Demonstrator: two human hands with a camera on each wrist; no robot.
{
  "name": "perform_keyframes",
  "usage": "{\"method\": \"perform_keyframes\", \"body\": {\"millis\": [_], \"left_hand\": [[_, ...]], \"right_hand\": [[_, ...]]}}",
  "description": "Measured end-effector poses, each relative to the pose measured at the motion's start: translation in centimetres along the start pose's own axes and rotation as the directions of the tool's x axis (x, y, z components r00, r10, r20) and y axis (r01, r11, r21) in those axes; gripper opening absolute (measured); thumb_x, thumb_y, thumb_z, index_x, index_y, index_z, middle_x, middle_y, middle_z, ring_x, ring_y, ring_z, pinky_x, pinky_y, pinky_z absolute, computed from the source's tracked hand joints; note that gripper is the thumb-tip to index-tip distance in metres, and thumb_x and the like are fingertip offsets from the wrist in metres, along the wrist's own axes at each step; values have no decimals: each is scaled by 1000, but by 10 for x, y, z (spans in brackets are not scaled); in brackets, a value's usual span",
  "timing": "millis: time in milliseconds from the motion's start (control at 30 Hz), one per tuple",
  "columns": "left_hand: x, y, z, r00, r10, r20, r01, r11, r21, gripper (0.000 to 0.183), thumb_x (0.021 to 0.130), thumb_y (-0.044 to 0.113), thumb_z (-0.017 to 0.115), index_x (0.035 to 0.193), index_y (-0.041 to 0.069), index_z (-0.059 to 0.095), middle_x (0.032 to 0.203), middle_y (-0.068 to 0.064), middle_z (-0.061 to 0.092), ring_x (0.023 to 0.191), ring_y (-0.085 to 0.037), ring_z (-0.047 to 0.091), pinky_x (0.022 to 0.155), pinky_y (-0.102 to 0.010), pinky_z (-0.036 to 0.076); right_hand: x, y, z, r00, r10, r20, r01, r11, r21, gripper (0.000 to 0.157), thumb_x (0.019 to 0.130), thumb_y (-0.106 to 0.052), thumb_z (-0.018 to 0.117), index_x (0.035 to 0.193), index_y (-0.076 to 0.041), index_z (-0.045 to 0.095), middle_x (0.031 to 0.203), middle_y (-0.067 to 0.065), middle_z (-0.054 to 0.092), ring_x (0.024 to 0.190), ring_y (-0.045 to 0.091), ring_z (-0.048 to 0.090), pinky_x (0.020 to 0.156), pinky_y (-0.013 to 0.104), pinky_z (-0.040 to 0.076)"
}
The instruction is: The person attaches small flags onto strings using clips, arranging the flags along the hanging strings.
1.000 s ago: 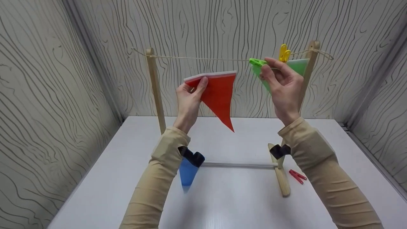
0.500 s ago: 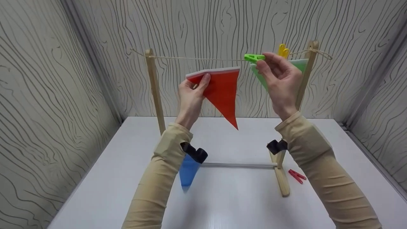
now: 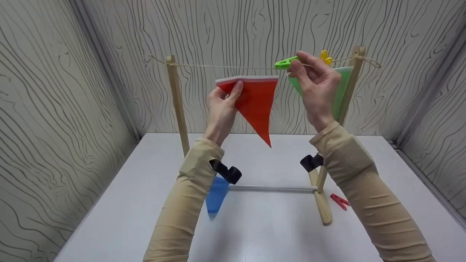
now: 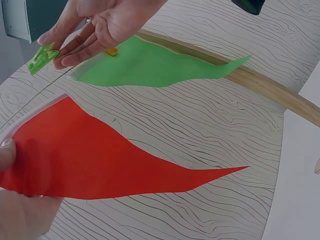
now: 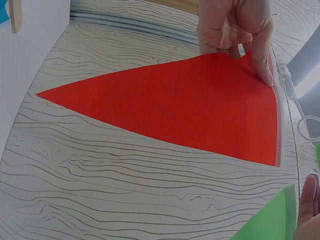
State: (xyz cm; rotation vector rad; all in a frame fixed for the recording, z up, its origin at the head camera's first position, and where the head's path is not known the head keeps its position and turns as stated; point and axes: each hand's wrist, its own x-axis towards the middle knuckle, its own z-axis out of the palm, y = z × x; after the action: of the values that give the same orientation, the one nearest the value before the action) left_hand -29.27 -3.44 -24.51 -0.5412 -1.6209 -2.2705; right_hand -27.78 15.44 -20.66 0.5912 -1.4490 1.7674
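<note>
left hand (image 3: 222, 109): fingers pinch red pennant (image 3: 256, 100) near its white top | right hand (image 3: 319, 89): fingers pinch green clothespin (image 3: 285, 63) near stretched string (image 3: 218, 66)

1. my head view sits farthest back, looking forward and down over the white table (image 3: 269, 233) to the patterned wall (image 3: 233, 29).
2. my left wrist view sits close to the red pennant (image 4: 95, 150), turned sideways so its tip points right.
3. my right wrist view, also close, turns the other way, tip left.
4. all three share the red pennant and patterned wall.
</note>
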Motion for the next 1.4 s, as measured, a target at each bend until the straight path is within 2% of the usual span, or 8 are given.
{"method": "perform_keyframes", "body": {"millis": [333, 733, 1033, 1400], "left_hand": [[4, 0, 4, 999, -35, -8, 33, 984, -174, 18, 98, 4, 60, 115, -1, 63, 99, -4, 68, 94, -20, 65, 97, -39, 57], [5, 0, 9, 999, -25, -48, 18, 989, -149, 20, 97, 6, 64, 115, -2, 65, 98, -4, 70, 93, -19, 66, 96, -41, 58], [6, 0, 12, 997, -31, -76, 20, 991, -135, 24, 96, 7, 65, 118, -3, 65, 100, -6, 71, 93, -19, 67, 96, -42, 59], [9, 2, 17, 993, -60, -102, 43, 986, -164, 23, 95, 6, 66, 116, -4, 66, 94, -4, 69, 89, -18, 65, 93, -41, 59]], "right_hand": [[8, -3, 10, 999, 32, -1, -32, 995, 91, 23, 90, 6, 69, 112, 6, 72, 95, 4, 71, 76, 11, 70, 68, 18, 56], [16, 0, 13, 999, -4, 36, 4, 1000, 8, 24, 88, 2, 73, 112, 3, 72, 94, 0, 69, 70, 10, 67, 64, 18, 55], [20, 0, 16, 996, 1, 87, -2, 1000, 3, 21, 89, -2, 73, 110, 0, 73, 85, -2, 69, 50, 8, 55, 43, 16, 39], [24, -2, 17, 991, 13, 136, -1, 996, -86, 22, 91, -4, 72, 112, 0, 72, 90, -4, 68, 46, 4, 51, 41, 14, 34]]}}
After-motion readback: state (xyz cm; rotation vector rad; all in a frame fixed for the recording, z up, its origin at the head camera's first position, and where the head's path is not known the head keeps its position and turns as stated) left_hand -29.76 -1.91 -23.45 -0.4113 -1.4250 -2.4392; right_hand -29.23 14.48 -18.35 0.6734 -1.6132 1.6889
